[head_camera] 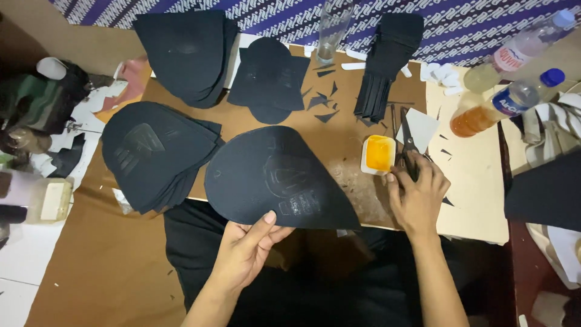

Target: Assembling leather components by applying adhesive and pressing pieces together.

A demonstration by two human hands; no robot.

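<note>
My left hand (245, 248) pinches the near edge of a large black rounded fabric piece (272, 175) with a faint printed emblem, held flat over the brown board (339, 139). My right hand (417, 194) is closed around the handles of black scissors (407, 142) lying on the board, blades pointing away. A small white dish of orange glue (379, 154) sits just left of that hand.
Stacks of the same black pieces lie at the left (154, 154), back left (184, 51) and back middle (269, 79). A bundle of black strips (387, 60), a clear glass (331, 27), two plastic bottles (508, 97) and black offcuts (321, 100) surround the board.
</note>
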